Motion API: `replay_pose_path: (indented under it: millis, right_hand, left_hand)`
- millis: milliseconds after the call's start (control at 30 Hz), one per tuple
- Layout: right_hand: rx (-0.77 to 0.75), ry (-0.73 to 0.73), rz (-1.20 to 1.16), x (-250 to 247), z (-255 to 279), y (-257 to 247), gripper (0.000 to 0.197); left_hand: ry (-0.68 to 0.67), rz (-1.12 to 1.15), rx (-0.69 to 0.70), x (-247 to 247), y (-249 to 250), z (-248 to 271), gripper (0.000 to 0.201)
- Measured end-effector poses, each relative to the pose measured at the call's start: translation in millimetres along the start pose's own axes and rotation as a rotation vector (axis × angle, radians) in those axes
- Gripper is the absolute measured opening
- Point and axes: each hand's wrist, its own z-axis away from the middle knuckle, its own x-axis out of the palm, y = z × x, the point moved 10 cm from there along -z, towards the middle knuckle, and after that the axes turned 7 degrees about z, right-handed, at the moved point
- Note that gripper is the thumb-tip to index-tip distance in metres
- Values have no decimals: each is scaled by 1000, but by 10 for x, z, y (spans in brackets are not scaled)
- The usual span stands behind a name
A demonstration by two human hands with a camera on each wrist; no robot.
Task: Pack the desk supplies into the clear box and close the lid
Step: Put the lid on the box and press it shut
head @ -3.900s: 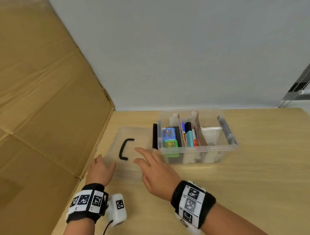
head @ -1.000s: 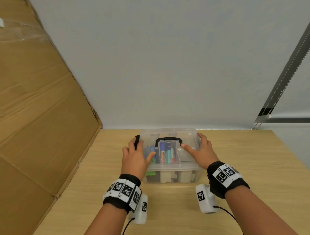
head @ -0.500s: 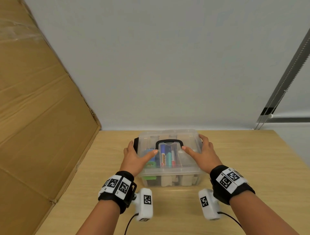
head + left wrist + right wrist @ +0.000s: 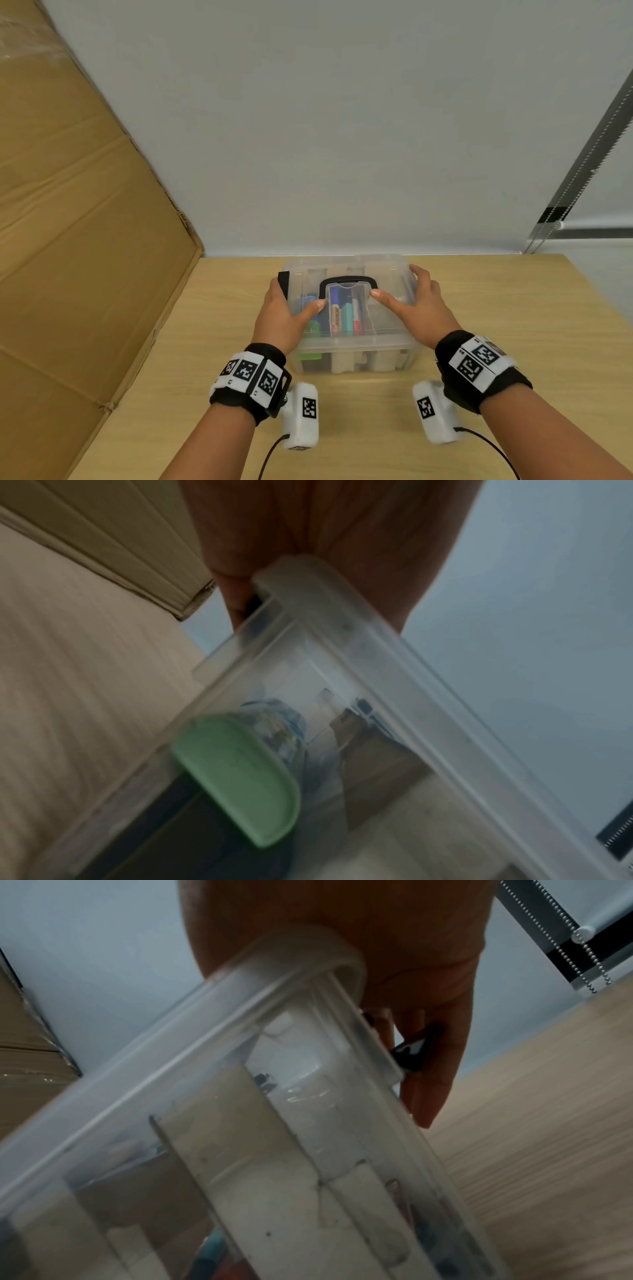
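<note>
Pressing lid [image 4: 390, 323] down on clear box [image 4: 352, 364] with left hand [image 4: 282, 320] and right hand [image 4: 423, 310] spread, thumbs on top, fingers draped over black clips [image 4: 283, 281] at box ends; markers [image 4: 346, 312] packed inside box. Might leave a clip unlatched if squeezed unevenly, or skid box sideways if pushed harder from one end.

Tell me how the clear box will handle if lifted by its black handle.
The clear box looks rigid, so it should lift without flexing. It holds markers and small supplies, so probably light. The black latch looks angled out, maybe unclipped; the lid might lift off alone.
</note>
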Motion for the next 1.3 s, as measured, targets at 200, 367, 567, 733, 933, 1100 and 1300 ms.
replay_pose_path:
  millis: [200,367,567,733,933,1100,1300]
  right_hand:
    - [46,-34,45,2,11,33,114]
    - [112,-80,136,10,-12,68,132]
    - [5,41,330,-81,1,-105,122]
    - [-45,99,123,-103,32,-81,124]
    - [-116,106,373,-48,10,-187,105]
    - [-122,80,428,4,-28,-158,95]
    - [-130,7,462,82,-39,-219,83]
  left_hand:
    - [36,-133,-37,-54,-14,62,98]
    - [17,43,-61,-49,-8,79,95]
    - [-23,95,-32,-37,85,97,80]
    - [-11,180,-20,-43,90,96,80]
    - [1,220,-17,-29,75,72,80]
    - [-1,215,-7,-17,80,71,76]
    - [-1,170,3,-22,93,76,70]
